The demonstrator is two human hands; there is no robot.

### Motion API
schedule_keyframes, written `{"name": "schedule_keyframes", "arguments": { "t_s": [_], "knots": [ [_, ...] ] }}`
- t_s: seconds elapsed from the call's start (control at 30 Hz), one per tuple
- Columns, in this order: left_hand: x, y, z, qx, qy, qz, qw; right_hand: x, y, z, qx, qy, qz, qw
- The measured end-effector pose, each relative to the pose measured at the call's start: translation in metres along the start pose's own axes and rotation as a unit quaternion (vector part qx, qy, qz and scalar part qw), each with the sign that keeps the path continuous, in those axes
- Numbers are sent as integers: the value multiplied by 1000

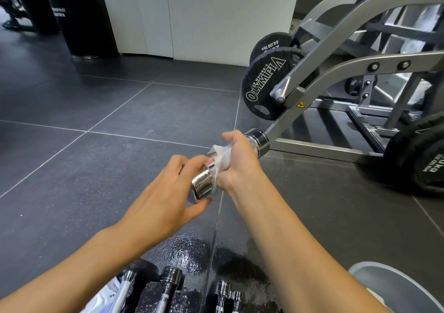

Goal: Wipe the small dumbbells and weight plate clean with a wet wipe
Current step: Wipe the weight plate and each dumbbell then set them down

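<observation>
Dumbbell (203, 184): it is being held up off the floor (96, 96), just right of the middle of the view, and is resting on nothing but the two hands.
Long axis: it is running from 7 o'clock, the near chrome head, to 1 o'clock, the far head, and pointing away from the person.
Right hand (237, 164): it is curling closed round the wet wipe (222, 155) and the handle under it. The handle itself is hidden.
Left hand (168, 192): it is pinching the near head between fingertips and thumb, steadying that end.
Deciding relation: the far head is sticking out bare at 1 o'clock, just beyond the right hand. The near head is lying at 7 o'clock from the right hand, touching the left hand.
Likely step: the handle seems to be getting wiped. A slide along the axis towards 1 o'clock would reach the uncovered head, and the right hand is the nearer one.
Waiting: more small dumbbells (171, 276) are lying on a wet patch of floor at 6 o'clock.
Plates (266, 82): they are hanging on the machine at 1 o'clock. I cannot tell which one is the task's.
</observation>
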State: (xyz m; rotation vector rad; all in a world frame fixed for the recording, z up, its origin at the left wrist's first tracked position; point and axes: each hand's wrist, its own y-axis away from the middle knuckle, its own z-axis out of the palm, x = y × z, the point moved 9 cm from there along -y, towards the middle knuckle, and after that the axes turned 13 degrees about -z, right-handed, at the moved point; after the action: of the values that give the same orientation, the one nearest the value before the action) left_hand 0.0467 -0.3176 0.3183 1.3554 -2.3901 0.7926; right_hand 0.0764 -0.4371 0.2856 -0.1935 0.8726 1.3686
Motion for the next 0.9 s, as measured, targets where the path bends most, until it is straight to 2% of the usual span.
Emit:
{"name": "schedule_keyframes", "arguments": {
  "t_s": [0.03, 0.07, 0.13, 0.17, 0.2, 0.23, 0.27, 0.3, 0.33, 0.37, 0.4, 0.43, 0.47, 0.5, 0.53, 0.57, 0.6, 0.63, 0.67, 0.7, 0.73, 0.77, 0.8, 0.83, 0.87, 0.9],
  "knots": [
    [2, 2, -3, 27, -51, 38, 998, 2, 2, 2, -13, 1, 8, 1000],
    [-1, 1, -5, 30, -42, 34, 998, 2, 2, 3, -14, 6, 8, 1000],
    [-17, -1, -1, -20, 97, -81, 992, 1, -2, -1, 7, 13, -9, 1000],
    [-24, 1, 9, -75, 218, -181, 956, 1, -5, -3, 24, 11, -17, 1000],
    [-28, 8, 24, -136, 368, -276, 877, 2, -7, -5, 36, 8, -22, 999],
    [-27, 16, 41, -186, 491, -351, 775, 3, -8, -6, 43, 8, -21, 999],
    [-21, 23, 53, -230, 565, -388, 691, 5, -9, -6, 45, 9, -17, 999],
    [-15, 24, 58, -255, 609, -394, 640, 7, -8, -5, 47, 9, -11, 999],
    [-12, 23, 59, -252, 639, -389, 614, 9, -7, -5, 49, 7, -7, 999],
    [-13, 20, 59, -228, 654, -380, 613, 9, -6, -5, 51, 3, -6, 999],
    [-17, 16, 57, -193, 660, -368, 626, 9, -5, -5, 53, 0, -6, 999],
    [-22, 12, 52, -159, 648, -342, 661, 8, -4, -6, 55, -2, -7, 998],
    [-26, 6, 43, -128, 608, -293, 727, 6, -3, -6, 53, -2, -6, 999],
    [-26, 1, 30, -97, 526, -220, 816, 6, -2, -4, 47, -2, -3, 999],
    [-23, -3, 14, -59, 386, -124, 912, 4, -2, -4, 42, -2, 0, 999],
    [-17, -5, 4, -18, 209, -21, 978, 3, -2, -3, 39, -4, -1, 999],
    [-9, -3, -2, 22, 50, 77, 995, 1, -2, -3, 37, -10, -6, 999],
    [-4, -1, -3, 49, -52, 140, 988, -1, -1, -2, 33, -19, -11, 999],
    [-4, -1, -5, 56, -71, 149, 985, -3, -1, -1, 28, -26, -15, 999],
    [-8, -3, -6, 44, -28, 114, 992, -4, -2, -1, 27, -32, -18, 999],
    [-16, -6, -6, 11, 79, 32, 996, -4, -5, -3, 33, -37, -23, 999],
    [-24, -6, 2, -46, 239, -74, 967, -4, -8, -5, 42, -41, -29, 998],
    [-28, -2, 17, -108, 404, -186, 889, -5, -11, -9, 52, -41, -36, 997],
    [-29, 5, 34, -159, 509, -281, 798, -5, -12, -11, 60, -38, -40, 997],
    [-25, 11, 46, -208, 563, -337, 726, -5, -13, -12, 63, -32, -42, 997],
    [-19, 15, 52, -247, 588, -362, 680, -4, -12, -11, 64, -27, -42, 997]
  ]
}}
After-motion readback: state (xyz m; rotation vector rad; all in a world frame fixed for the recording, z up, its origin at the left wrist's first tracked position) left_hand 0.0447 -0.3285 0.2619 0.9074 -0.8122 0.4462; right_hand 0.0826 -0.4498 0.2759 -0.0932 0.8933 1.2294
